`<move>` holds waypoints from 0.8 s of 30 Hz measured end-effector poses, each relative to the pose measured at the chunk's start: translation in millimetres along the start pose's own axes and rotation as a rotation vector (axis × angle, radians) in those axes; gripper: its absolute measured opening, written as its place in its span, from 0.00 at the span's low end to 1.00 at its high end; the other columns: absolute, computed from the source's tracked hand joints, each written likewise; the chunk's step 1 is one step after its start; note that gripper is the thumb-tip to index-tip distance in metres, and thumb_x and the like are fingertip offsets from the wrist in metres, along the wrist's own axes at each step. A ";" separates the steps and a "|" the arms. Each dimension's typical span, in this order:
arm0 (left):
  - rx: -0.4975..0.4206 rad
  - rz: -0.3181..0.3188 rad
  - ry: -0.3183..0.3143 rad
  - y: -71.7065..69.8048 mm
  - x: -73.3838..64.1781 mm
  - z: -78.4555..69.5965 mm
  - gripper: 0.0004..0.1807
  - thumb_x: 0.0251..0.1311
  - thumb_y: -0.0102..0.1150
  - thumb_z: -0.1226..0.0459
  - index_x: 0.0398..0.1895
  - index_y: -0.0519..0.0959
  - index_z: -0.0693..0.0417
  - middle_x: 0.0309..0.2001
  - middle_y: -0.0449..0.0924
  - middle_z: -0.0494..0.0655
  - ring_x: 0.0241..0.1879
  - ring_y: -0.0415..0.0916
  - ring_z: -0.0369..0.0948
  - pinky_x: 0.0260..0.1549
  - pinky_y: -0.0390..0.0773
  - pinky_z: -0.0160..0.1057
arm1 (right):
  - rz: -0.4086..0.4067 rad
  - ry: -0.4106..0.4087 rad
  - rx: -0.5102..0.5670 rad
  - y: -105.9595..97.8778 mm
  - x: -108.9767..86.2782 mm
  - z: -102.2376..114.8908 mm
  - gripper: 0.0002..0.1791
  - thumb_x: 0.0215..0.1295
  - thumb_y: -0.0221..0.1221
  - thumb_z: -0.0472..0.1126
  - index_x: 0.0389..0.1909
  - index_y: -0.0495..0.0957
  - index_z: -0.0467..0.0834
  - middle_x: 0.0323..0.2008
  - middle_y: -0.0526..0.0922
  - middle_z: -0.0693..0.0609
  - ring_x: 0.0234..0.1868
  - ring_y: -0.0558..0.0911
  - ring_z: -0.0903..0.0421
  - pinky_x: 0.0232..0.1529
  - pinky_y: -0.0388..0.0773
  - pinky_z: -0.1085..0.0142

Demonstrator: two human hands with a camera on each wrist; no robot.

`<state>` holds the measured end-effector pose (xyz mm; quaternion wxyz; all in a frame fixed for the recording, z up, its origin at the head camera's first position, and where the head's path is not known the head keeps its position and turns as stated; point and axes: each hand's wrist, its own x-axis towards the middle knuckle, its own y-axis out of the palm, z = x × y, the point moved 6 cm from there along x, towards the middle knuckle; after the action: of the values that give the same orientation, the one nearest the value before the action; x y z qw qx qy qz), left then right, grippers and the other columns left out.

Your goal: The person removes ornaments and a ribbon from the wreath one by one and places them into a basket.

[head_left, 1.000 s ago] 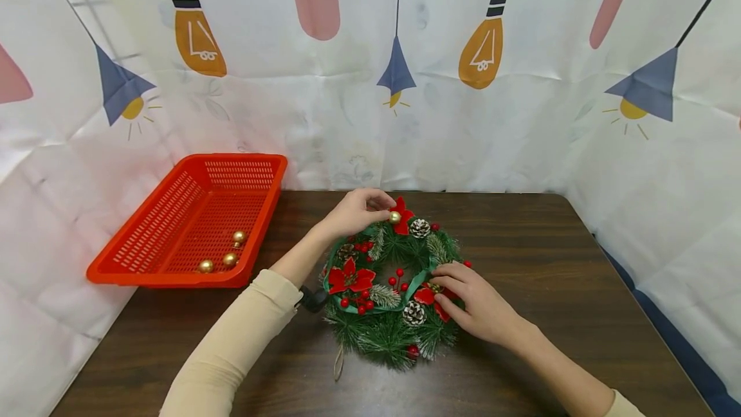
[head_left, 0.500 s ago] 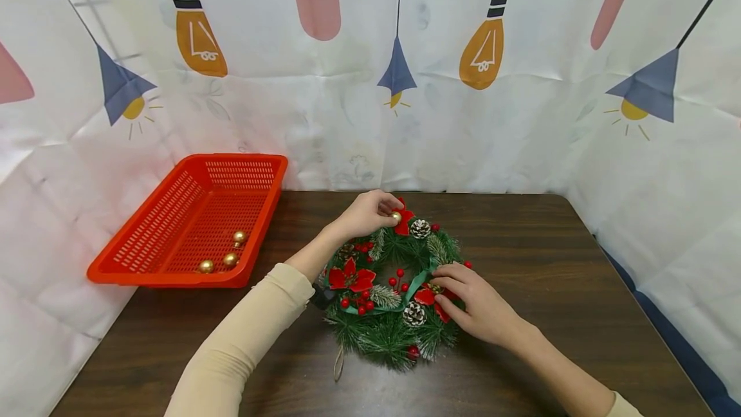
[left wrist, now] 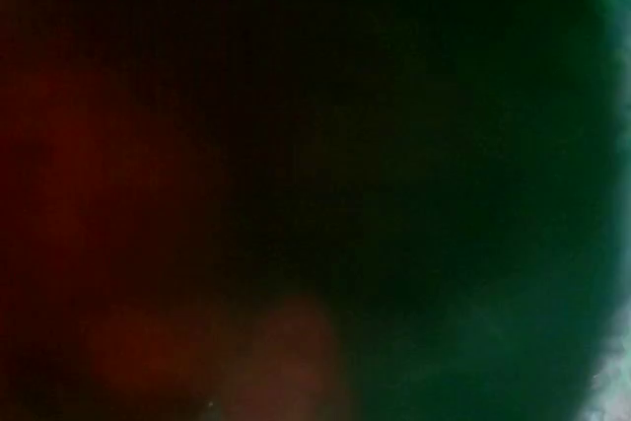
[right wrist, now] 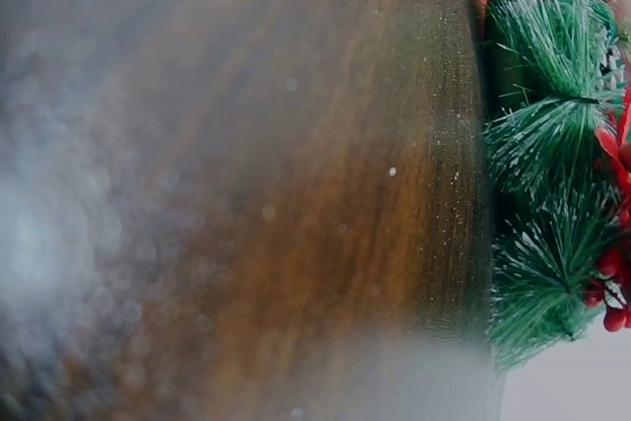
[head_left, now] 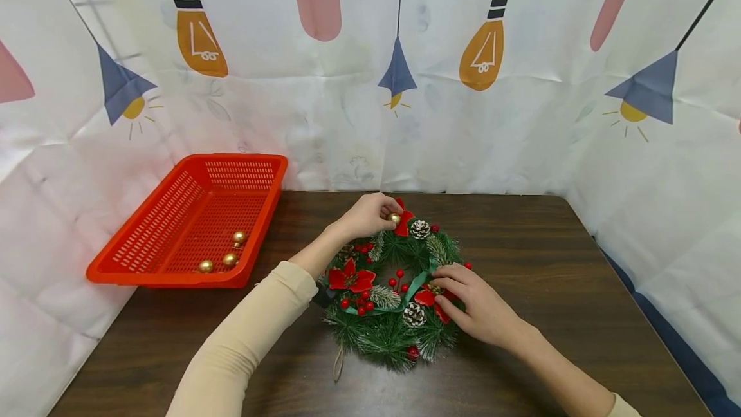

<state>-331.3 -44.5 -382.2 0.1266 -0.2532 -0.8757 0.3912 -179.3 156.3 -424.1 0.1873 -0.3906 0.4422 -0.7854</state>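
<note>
A green wreath [head_left: 386, 340] lies on the table, dressed with red poinsettias [head_left: 350, 277], pinecones [head_left: 414, 314], red berries and a green ribbon [head_left: 414, 287]. At its far side my left hand [head_left: 366, 216] pinches a small gold ball [head_left: 395, 218] between thumb and fingers, beside the far red flower [head_left: 403, 224]. My right hand [head_left: 476, 301] rests on the wreath's right side, its fingers relaxed over a red flower [head_left: 425, 296] that they partly cover. The left wrist view is dark and blurred. Green sprigs [right wrist: 552, 145] edge the right wrist view.
An orange-red plastic basket [head_left: 173, 278] stands at the left with several gold balls [head_left: 229, 259] in it. A twine loop [head_left: 338, 365] sticks out from the wreath's near edge. The dark wooden table [head_left: 556, 256] meets a patterned white curtain [head_left: 347, 121] behind.
My left hand has shifted a little to the right and lowered beside the far flower, the gold ball still in its fingers. My right hand keeps its place.
</note>
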 end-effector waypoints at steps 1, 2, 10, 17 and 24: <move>0.014 0.000 0.004 0.4 -0.4 -0.2 0.16 0.65 0.69 0.69 0.56 0.83 0.59 0.49 0.79 0.49 0.49 0.78 0.45 0.48 0.80 0.40 | -0.001 0.000 0.000 -0.1 0.0 0.0 0.13 0.69 0.67 0.42 0.52 0.83 0.44 0.56 0.80 0.50 0.58 0.78 0.53 0.58 0.78 0.52; 0.028 0.000 0.009 0.9 -0.8 -0.6 0.16 0.65 0.69 0.70 0.55 0.83 0.59 0.49 0.79 0.49 0.49 0.78 0.45 0.48 0.80 0.40 | -0.001 -0.001 -0.001 -0.1 0.0 0.0 0.13 0.69 0.67 0.42 0.52 0.83 0.44 0.56 0.80 0.50 0.58 0.78 0.53 0.58 0.78 0.52; 0.117 -0.013 0.059 3.3 -1.9 -1.5 0.16 0.64 0.69 0.70 0.54 0.83 0.60 0.50 0.78 0.52 0.49 0.78 0.47 0.48 0.80 0.40 | -0.008 -0.007 0.002 0.4 0.2 -0.3 0.13 0.69 0.67 0.41 0.52 0.83 0.43 0.56 0.80 0.50 0.58 0.78 0.53 0.58 0.78 0.52; 0.130 -0.023 0.090 1.9 -0.3 -2.9 0.17 0.68 0.67 0.67 0.58 0.82 0.61 0.48 0.79 0.52 0.47 0.78 0.46 0.45 0.80 0.39 | -0.006 -0.006 0.002 0.0 0.1 -0.5 0.14 0.69 0.67 0.42 0.52 0.83 0.44 0.56 0.80 0.49 0.59 0.78 0.53 0.58 0.78 0.52; 0.042 -0.040 0.077 -5.3 -4.8 -5.1 0.16 0.68 0.67 0.66 0.57 0.82 0.62 0.48 0.79 0.52 0.46 0.79 0.45 0.45 0.81 0.41 | -0.003 -0.002 0.005 0.0 0.1 -0.8 0.14 0.69 0.67 0.42 0.52 0.83 0.43 0.56 0.80 0.48 0.58 0.78 0.53 0.57 0.78 0.53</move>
<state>-326.9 -47.0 -375.0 0.1735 -0.2477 -0.8667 0.3968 -179.9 156.7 -424.3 0.1875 -0.3915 0.4395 -0.7864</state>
